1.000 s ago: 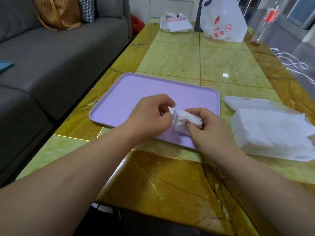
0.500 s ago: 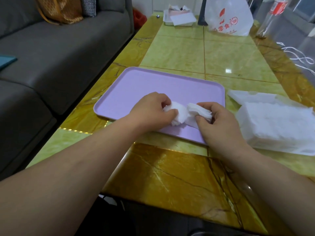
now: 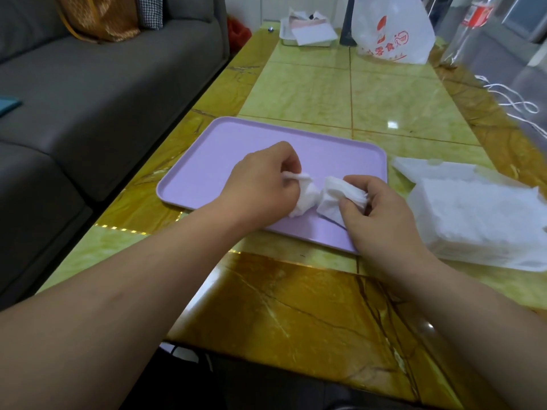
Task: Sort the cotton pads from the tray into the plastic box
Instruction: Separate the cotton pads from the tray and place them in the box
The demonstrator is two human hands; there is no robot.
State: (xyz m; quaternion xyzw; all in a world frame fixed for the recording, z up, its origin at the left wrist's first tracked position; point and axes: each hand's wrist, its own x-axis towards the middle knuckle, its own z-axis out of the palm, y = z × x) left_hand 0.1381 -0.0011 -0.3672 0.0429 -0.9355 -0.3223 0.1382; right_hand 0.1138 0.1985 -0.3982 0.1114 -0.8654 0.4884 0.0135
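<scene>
Left hand (image 3: 266, 184): knuckles up, fingers curled under, its grip closed on a crumpled bunch of cotton pads (image 3: 305, 196). Right hand (image 3: 381, 214): thumb and fingers curled, its grip pinching a flat stack of cotton pads (image 3: 333, 192) whose edges fan out at the thumb. Both bunches are over the near right corner of the lilac tray (image 3: 207, 161), which lies toward the left edge of the bench (image 3: 296, 306).

The left fingertips are hidden beneath the hand. The number of pads in either bunch cannot be made out. A white wrapper of pads (image 3: 479, 214) lies on the bench just right of the tray and is cut off by the frame.

Half a second ago the two bunches touched. They are now slightly apart.
</scene>
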